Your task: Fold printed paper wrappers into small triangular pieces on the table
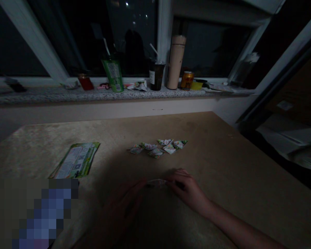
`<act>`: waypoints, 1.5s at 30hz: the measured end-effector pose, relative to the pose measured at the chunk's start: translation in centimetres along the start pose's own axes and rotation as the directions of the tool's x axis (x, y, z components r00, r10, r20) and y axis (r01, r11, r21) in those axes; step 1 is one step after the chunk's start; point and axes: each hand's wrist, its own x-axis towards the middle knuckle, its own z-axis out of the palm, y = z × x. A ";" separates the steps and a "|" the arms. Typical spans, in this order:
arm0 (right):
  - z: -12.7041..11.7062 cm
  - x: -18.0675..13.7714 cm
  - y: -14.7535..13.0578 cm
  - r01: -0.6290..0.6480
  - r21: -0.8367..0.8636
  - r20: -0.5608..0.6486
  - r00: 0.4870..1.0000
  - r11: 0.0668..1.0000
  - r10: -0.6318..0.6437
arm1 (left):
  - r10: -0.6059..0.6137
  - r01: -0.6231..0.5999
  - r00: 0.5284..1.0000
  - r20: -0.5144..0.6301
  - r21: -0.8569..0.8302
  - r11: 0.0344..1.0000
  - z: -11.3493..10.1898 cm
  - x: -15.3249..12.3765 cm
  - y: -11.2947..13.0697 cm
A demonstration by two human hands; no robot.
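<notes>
Both my hands meet low on a tan table [223, 155] in dim light. My left hand [124, 204] and my right hand [186, 188] pinch the two ends of a small pale paper piece [157, 183] between their fingertips. Just beyond them lies a loose cluster of several small folded paper triangles [159, 147], green and white printed. A stack of green printed leaflets [76, 160] lies to the left of my hands.
A stone windowsill [67, 93] runs along the back with a green carton [113, 74], a red jar [85, 82], a dark cup with straw [156, 75], a tall beige flask [176, 62] and a yellow can [187, 80]. A blurred patch covers the lower left.
</notes>
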 end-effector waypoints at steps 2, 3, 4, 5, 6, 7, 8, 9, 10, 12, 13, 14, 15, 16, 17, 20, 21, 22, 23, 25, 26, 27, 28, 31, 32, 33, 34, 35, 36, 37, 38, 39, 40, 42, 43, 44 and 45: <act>0.0 0.0 0.0 -0.033 0.008 -0.014 0.999 0.999 0.033 | 0.029 -0.029 1.000 -0.001 -0.005 1.000 -0.2 0.2 0.2; 0.1 0.1 0.1 -0.046 0.010 -0.022 0.999 0.999 0.046 | 0.040 -0.040 0.999 -0.002 -0.007 0.999 -0.3 0.4 0.4; 0.1 0.1 0.1 -0.055 0.011 -0.032 0.998 0.998 0.055 | 0.048 -0.048 0.999 0.000 -0.008 0.999 -0.4 0.5 0.5; 0.1 0.1 0.2 -0.059 0.009 -0.042 0.997 0.998 0.060 | 0.053 -0.053 0.999 -0.005 -0.006 0.999 -0.5 0.6 0.6; 0.2 0.1 0.3 -0.063 0.002 -0.050 0.997 0.998 0.063 | 0.061 -0.061 0.998 -0.018 -0.001 0.998 -0.5 0.7 0.7; 0.2 0.1 0.3 -0.066 -0.009 -0.058 0.996 0.998 0.066 | 0.072 -0.072 0.997 -0.024 0.003 0.997 -0.6 0.8 0.7; 0.2 0.1 0.4 -0.070 -0.025 -0.062 0.996 0.997 0.069 | 0.082 -0.082 0.996 -0.023 0.008 0.997 -0.6 0.9 0.8; 0.3 0.1 0.5 -0.075 -0.042 -0.062 0.995 0.996 0.072 | 0.092 -0.092 0.996 -0.014 0.013 0.996 -0.6 0.9 0.8; 0.3 0.1 0.5 -0.080 -0.059 -0.061 0.995 0.995 0.076 | 0.098 -0.098 0.995 0.001 0.017 0.995 -0.6 0.9 0.8; 0.3 0.1 0.5 -0.087 -0.085 -0.066 0.995 0.993 0.082 | 0.099 -0.100 0.995 0.033 0.026 0.995 -0.5 0.9 0.7; 0.3 0.1 0.4 -0.088 -0.096 -0.063 0.995 0.992 0.082 | 0.097 -0.098 0.994 0.048 0.032 0.995 -0.4 0.8 0.7; 0.3 0.1 0.3 -0.087 -0.106 -0.057 0.995 0.991 0.081 | 0.091 -0.094 0.993 0.068 0.040 0.995 -0.3 0.8 0.6; 0.3 0.1 0.3 -0.084 -0.118 -0.047 0.996 0.989 0.079 | 0.084 -0.089 0.993 0.088 0.049 0.995 -0.2 0.8 0.6; 0.3 0.1 0.2 -0.080 -0.132 -0.038 0.996 0.988 0.075 | 0.077 -0.084 0.991 0.108 0.058 0.995 0.0 0.8 0.5; 0.3 0.2 0.1 -0.077 -0.148 -0.028 0.997 0.986 0.073 | 0.071 -0.080 0.990 0.125 0.068 0.994 0.1 0.8 0.5; 0.2 0.2 0.1 -0.074 -0.190 -0.022 0.997 0.979 0.071 | 0.052 -0.069 0.983 0.178 0.091 0.993 0.4 0.8 0.3; 0.3 0.2 0.1 -0.074 -0.199 -0.019 0.997 0.977 0.071 | 0.049 -0.069 0.980 0.194 0.101 0.992 0.5 0.8 0.3; 0.3 0.2 0.1 -0.072 -0.206 -0.014 0.997 0.976 0.071 | 0.047 -0.072 0.976 0.213 0.111 0.991 0.6 0.7 0.3; 0.3 0.3 0.2 -0.072 -0.214 -0.010 0.997 0.974 0.071 | 0.049 -0.078 0.974 0.222 0.120 0.990 0.7 0.7 0.3; 0.4 0.3 0.3 -0.075 -0.231 0.000 0.997 0.970 0.077 | 0.073 -0.104 0.971 0.228 0.128 0.986 0.7 0.6 0.3; 0.4 0.3 0.3 -0.078 -0.241 0.005 0.997 0.967 0.081 | 0.096 -0.128 0.967 0.238 0.124 0.984 0.8 0.6 0.4; 0.4 0.4 0.3 -0.081 -0.250 0.009 0.996 0.965 0.086 | 0.128 -0.161 0.958 0.257 0.112 0.981 0.7 0.6 0.5; 0.5 0.4 0.3 -0.083 -0.257 0.013 0.996 0.963 0.089 | 0.170 -0.203 0.944 0.283 0.091 0.975 0.7 0.7 0.6; 0.6 0.5 0.3 -0.075 -0.268 0.023 0.996 0.961 0.084 | 0.275 -0.298 0.880 0.387 -0.001 0.955 0.3 1.0 0.9; 0.6 0.5 0.3 -0.070 -0.274 0.024 0.997 0.959 0.079 | 0.284 -0.299 0.866 0.411 -0.028 0.954 0.2 1.0 1.0; 0.7 0.5 0.2 -0.065 -0.281 0.025 0.997 0.957 0.075 | 0.278 -0.285 0.859 0.431 -0.049 0.957 0.2 1.1 1.0; 0.7 0.5 0.2 -0.061 -0.290 0.026 0.997 0.955 0.071 | 0.265 -0.264 0.856 0.445 -0.065 0.962 0.1 1.1 1.0; 0.7 0.5 0.2 -0.060 -0.297 0.025 0.997 0.953 0.071 | 0.251 -0.244 0.854 0.456 -0.076 0.967 0.1 1.2 1.0; 0.7 0.5 0.1 -0.064 -0.300 0.019 0.997 0.952 0.073 | 0.239 -0.228 0.853 0.465 -0.081 0.970 0.2 1.2 1.0; 0.7 0.5 0.1 -0.070 -0.297 0.010 0.997 0.952 0.076 | 0.231 -0.218 0.852 0.470 -0.083 0.972 0.2 1.2 1.0; 0.7 0.5 0.1 -0.076 -0.291 -0.003 0.997 0.954 0.079 | 0.225 -0.212 0.852 0.473 -0.081 0.974 0.2 1.2 1.0; 0.7 0.5 0.0 -0.083 -0.285 -0.018 0.997 0.955 0.081 | 0.222 -0.211 0.850 0.478 -0.077 0.975 0.2 1.2 1.0; 0.7 0.4 0.0 -0.086 -0.282 -0.034 0.996 0.955 0.079 | 0.220 -0.212 0.847 0.484 -0.072 0.975 0.2 1.2 1.1; 0.8 0.3 -0.1 -0.074 -0.285 -0.053 0.997 0.956 0.061 | 0.222 -0.216 0.843 0.490 -0.070 0.974 0.1 1.3 1.3; 0.8 0.2 -0.2 -0.063 -0.290 -0.057 0.997 0.955 0.048 | 0.222 -0.216 0.843 0.490 -0.071 0.974 0.0 1.4 1.4; 0.8 0.1 -0.3 -0.049 -0.298 -0.059 0.998 0.953 0.034 | 0.223 -0.215 0.845 0.485 -0.072 0.974 0.0 1.4 1.5; 0.8 0.1 -0.4 -0.037 -0.306 -0.058 0.998 0.951 0.020 | 0.224 -0.216 0.851 0.475 -0.073 0.974 0.0 1.4 1.6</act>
